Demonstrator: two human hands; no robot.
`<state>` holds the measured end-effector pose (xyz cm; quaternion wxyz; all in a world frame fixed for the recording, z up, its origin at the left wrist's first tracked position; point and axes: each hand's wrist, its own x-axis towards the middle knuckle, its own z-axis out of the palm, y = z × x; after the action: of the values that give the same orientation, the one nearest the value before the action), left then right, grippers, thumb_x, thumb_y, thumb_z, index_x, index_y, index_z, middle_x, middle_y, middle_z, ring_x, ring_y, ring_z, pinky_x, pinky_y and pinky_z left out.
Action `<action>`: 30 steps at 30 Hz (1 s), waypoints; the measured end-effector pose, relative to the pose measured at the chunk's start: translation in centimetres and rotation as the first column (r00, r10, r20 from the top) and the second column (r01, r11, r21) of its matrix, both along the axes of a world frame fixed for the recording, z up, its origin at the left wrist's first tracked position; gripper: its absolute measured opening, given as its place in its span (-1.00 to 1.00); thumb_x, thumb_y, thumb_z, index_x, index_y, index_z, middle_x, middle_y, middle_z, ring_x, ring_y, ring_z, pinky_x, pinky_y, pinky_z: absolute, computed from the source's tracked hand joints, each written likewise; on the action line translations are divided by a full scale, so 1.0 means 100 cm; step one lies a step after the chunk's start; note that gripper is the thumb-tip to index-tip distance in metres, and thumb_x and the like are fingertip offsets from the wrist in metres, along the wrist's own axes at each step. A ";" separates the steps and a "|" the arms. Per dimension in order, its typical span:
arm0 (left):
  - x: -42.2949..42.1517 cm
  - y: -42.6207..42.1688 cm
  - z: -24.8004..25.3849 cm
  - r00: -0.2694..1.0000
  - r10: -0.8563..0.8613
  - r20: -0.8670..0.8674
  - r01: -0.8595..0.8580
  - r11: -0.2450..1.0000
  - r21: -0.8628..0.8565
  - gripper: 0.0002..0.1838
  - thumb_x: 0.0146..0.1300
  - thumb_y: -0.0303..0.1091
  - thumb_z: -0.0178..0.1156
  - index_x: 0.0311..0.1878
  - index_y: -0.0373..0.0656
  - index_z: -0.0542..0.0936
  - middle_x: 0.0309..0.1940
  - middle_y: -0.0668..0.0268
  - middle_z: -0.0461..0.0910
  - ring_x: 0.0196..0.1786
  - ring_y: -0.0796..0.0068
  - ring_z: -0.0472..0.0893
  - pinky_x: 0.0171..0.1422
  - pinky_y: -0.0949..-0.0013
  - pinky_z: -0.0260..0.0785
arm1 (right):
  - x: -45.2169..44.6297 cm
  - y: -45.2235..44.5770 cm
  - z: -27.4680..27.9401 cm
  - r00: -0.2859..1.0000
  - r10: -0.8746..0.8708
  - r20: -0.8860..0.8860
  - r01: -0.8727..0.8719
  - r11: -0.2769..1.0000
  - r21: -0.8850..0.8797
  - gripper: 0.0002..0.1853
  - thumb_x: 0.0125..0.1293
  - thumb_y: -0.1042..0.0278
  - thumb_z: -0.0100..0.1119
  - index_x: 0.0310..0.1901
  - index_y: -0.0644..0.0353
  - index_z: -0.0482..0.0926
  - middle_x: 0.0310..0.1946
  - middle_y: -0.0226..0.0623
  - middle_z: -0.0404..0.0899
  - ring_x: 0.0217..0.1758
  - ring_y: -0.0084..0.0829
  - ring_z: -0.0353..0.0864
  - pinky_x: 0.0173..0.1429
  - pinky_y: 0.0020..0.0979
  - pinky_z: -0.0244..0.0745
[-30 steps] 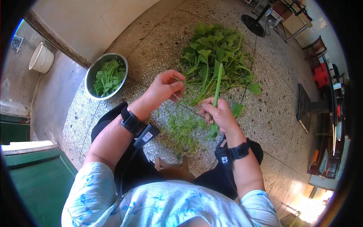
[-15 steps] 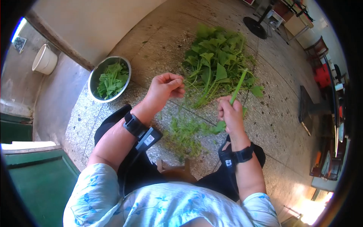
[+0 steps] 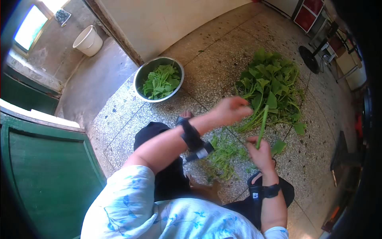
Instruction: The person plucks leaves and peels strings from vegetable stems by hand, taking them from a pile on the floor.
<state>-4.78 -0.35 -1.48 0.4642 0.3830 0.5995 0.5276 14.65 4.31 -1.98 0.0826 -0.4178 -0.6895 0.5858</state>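
A light green stalk [image 3: 263,124] stands nearly upright in my right hand [image 3: 260,153], its fingers closed round the lower part. A leaf [image 3: 278,147] shows just right of that hand. My left hand [image 3: 234,110] is up and to the left of the stalk, its fingers curled and blurred; whether it holds anything is not clear. Beyond both hands lies a pile of leafy green stems [image 3: 274,85] on the floor. Thin green peelings [image 3: 223,157] are scattered on the floor below my left hand.
A metal bowl [image 3: 180,88] with green leaves and stems stands on the floor at upper left. Farther left are a white bucket [image 3: 88,42] and a green door [image 3: 55,171]. A black round stand base [image 3: 308,59] is at upper right.
The view has turned left, so the bowl and pile appear farther right. My left hand has moved closer to the top of the stalk. My right hand keeps hold of the stalk.
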 end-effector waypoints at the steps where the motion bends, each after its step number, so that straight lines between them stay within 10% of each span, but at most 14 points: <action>1: 0.020 0.004 0.000 0.998 -0.032 0.048 0.028 0.996 0.081 -0.73 0.18 -0.31 0.10 -0.11 -0.27 0.46 -0.37 0.30 0.52 -0.38 0.61 0.49 -0.35 0.50 0.39 | -0.003 -0.003 -0.009 1.000 -0.006 0.005 0.006 1.000 0.004 -0.88 0.08 0.46 0.11 -0.33 0.26 0.49 -0.63 -0.42 0.43 -0.65 -0.57 0.41 -0.56 -0.53 0.30; 3: 0.029 0.008 0.005 0.994 -0.073 0.076 0.070 0.997 0.046 -0.76 0.18 -0.31 0.10 -0.17 -0.28 0.46 -0.40 0.31 0.52 -0.38 0.61 0.49 -0.34 0.50 0.39 | -0.003 -0.007 -0.025 0.984 0.149 -0.093 -0.104 0.922 0.374 -0.86 0.06 0.43 0.13 -0.33 0.27 0.48 -0.60 -0.32 0.48 -0.54 -0.41 0.50 -0.42 -0.43 0.39; 11: 0.028 0.006 0.004 0.953 -0.218 0.211 0.222 0.975 0.002 -0.88 0.21 -0.35 0.06 -0.28 -0.19 0.45 -0.51 0.44 0.47 -0.52 0.79 0.36 -0.51 0.64 0.20 | 0.008 0.014 -0.008 0.932 0.266 -0.246 -0.144 0.895 0.422 -0.67 0.11 0.38 0.12 -0.09 0.31 0.41 -0.32 -0.29 0.50 -0.23 -0.47 0.48 -0.13 -0.43 0.41; 13: 0.027 0.004 -0.001 0.951 -0.269 -0.152 0.277 0.960 0.031 -0.87 0.20 -0.38 0.07 -0.24 -0.22 0.45 -0.50 0.44 0.47 -0.51 0.77 0.39 -0.50 0.60 0.24 | 0.013 0.026 0.005 0.925 -0.150 -0.350 0.127 0.988 -0.088 -0.68 0.17 0.37 0.07 -0.05 0.33 0.41 -0.34 -0.32 0.51 -0.26 -0.51 0.50 -0.13 -0.47 0.42; 20: 0.037 0.003 0.003 0.613 0.097 -0.784 0.314 0.881 0.354 -0.83 -0.05 -0.53 0.19 -0.31 -0.14 0.54 -0.46 0.24 0.47 -0.42 0.26 0.50 -0.40 0.35 0.36 | 0.015 0.029 0.019 0.894 -0.301 -0.333 0.106 0.863 -0.495 -0.82 0.20 0.27 0.08 -0.35 0.23 0.49 -0.60 -0.47 0.39 -0.58 -0.68 0.33 -0.55 -0.64 0.23; 30: 0.049 -0.001 0.010 0.473 0.167 -0.865 0.404 0.832 0.381 -0.68 -0.23 -0.63 0.15 -0.29 -0.15 0.53 -0.48 0.25 0.44 -0.43 0.20 0.48 -0.42 0.29 0.37 | 0.016 0.021 0.023 0.812 -0.443 -0.380 0.098 0.746 -0.659 -0.93 0.14 0.42 0.05 -0.44 0.21 0.45 -0.66 -0.46 0.35 -0.65 -0.67 0.25 -0.68 -0.67 0.05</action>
<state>0.13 -0.46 -0.51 0.0027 0.7529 0.5459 0.3676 16.25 6.44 0.34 0.2116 -0.3487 -0.3432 0.8461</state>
